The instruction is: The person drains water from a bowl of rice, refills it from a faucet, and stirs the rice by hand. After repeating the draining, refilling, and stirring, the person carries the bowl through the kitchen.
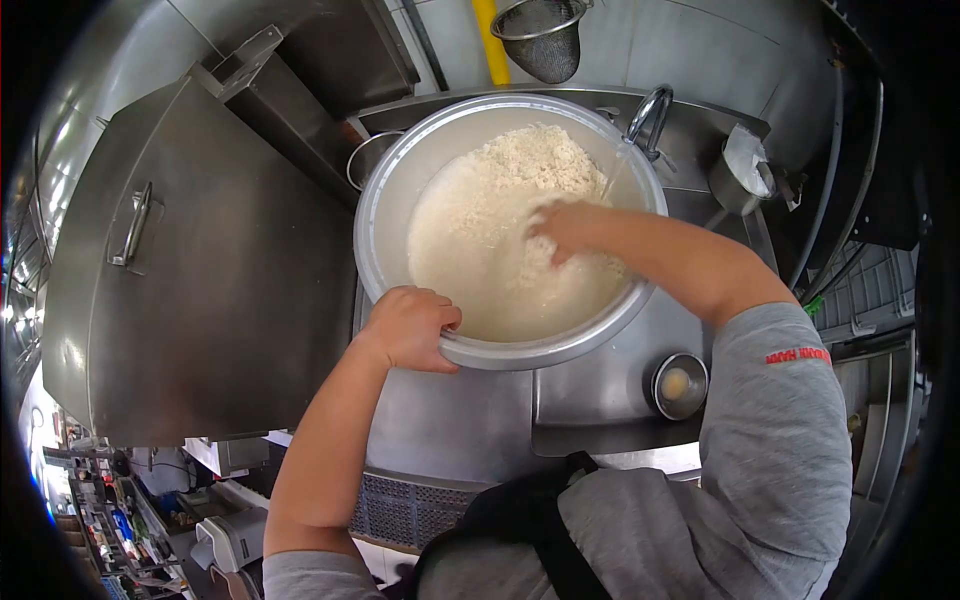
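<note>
A big, round metal basin holds rice heaped at its far side, with cloudy water over the rest. My left hand is wrapped round the near-left rim, thumb outside. Inside the basin, my right hand reaches down among wet rice, its fingers blurred by motion and partly sunk; I cannot tell how far they are closed. The curved faucet stands at the basin's far-right rim, and a thin stream of water falls inside that edge.
Under the basin is a steel sink counter. A small metal bowl with something pale in it sits front right. A mesh strainer hangs on the wall, and a pot stands right. A large steel cabinet flanks the left side.
</note>
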Demonstrator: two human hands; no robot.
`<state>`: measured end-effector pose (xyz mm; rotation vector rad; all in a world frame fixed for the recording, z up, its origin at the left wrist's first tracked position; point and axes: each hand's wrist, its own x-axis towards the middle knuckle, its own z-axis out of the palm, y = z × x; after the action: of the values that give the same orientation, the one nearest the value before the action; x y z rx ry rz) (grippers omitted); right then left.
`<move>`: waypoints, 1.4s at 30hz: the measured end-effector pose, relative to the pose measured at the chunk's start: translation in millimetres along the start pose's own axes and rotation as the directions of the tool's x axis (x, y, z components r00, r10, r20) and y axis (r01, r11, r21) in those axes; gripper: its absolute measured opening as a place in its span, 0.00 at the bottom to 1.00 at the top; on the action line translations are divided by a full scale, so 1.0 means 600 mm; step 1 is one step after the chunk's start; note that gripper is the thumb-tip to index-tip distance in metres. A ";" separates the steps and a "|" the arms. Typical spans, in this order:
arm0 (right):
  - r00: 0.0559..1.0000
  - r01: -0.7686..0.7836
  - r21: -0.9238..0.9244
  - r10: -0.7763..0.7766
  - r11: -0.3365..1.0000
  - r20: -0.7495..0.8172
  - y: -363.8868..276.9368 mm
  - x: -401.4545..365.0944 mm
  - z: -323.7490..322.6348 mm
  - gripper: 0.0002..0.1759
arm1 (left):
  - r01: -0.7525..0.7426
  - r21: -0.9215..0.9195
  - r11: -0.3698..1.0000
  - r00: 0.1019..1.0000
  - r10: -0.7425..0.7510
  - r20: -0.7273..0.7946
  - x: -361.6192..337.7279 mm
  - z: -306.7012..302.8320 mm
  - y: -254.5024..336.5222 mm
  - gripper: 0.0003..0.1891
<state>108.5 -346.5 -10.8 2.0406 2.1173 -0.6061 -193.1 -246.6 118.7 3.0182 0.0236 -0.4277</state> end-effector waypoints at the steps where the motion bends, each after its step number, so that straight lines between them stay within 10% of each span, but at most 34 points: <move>1: 0.999 -0.037 -0.005 0.037 0.999 -0.007 0.046 0.000 0.017 0.42 | 0.009 0.009 1.000 1.000 -0.009 0.008 -0.001 -0.001 0.001 0.21; 3: 0.997 -0.074 -0.009 0.074 0.997 -0.017 0.080 -0.005 0.008 0.41 | 0.002 0.007 1.000 1.000 -0.002 -0.004 -0.002 0.000 0.000 0.21; 5: 0.906 -0.285 0.144 0.216 0.948 0.365 0.074 -0.046 -0.056 0.32 | -0.009 0.007 1.000 1.000 0.009 -0.013 -0.001 -0.002 0.001 0.21; 11: 0.943 -0.285 -0.158 0.248 0.945 -0.220 0.139 0.010 0.010 0.21 | 0.008 0.004 1.000 1.000 -0.008 -0.006 0.000 0.001 0.001 0.21; 18: 0.970 -0.239 -0.004 0.238 0.971 0.043 0.081 -0.037 -0.052 0.13 | -0.003 0.004 1.000 1.000 0.003 -0.014 0.000 0.001 -0.003 0.21; 24: 0.722 -0.160 -0.040 0.089 0.986 -0.687 0.184 0.057 0.013 0.18 | -0.007 0.006 1.000 1.000 0.007 -0.015 0.001 0.000 0.000 0.21; 27: 0.803 -0.103 -0.038 0.060 0.994 -0.593 0.175 0.042 0.026 0.18 | -0.013 0.014 1.000 1.000 0.014 -0.017 0.001 0.001 -0.001 0.21; 29: 0.930 -0.345 0.074 0.331 0.936 0.158 0.105 -0.019 -0.044 0.21 | -0.017 0.015 1.000 1.000 0.017 -0.022 0.002 -0.001 0.001 0.20; 32: 0.884 -0.430 0.285 0.337 0.856 0.323 0.083 -0.043 -0.080 0.25 | -0.006 0.004 1.000 1.000 0.006 -0.025 0.002 -0.004 0.002 0.19; 33: 0.884 -0.431 0.284 0.336 0.857 0.325 0.098 -0.027 -0.067 0.25 | -0.010 0.013 1.000 1.000 0.011 -0.025 0.002 -0.003 0.002 0.19; 35: 0.829 -0.241 0.417 0.409 0.877 -0.382 0.143 0.020 -0.025 0.26 | -0.013 0.019 1.000 1.000 0.013 -0.025 0.001 0.000 0.002 0.19; 38: 0.954 -0.251 0.101 0.264 0.963 -0.145 0.131 0.006 -0.014 0.25 | -0.014 0.023 1.000 1.000 0.014 -0.013 0.004 -0.001 0.001 0.19; 42: 0.867 -0.484 0.275 0.414 0.830 0.276 0.086 -0.028 -0.068 0.22 | -0.008 0.018 1.000 1.000 0.009 -0.027 0.004 -0.001 0.001 0.19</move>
<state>167.3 -346.8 22.7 2.4127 1.4060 -1.0971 -190.8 -247.4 118.8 3.0404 0.0086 -0.3882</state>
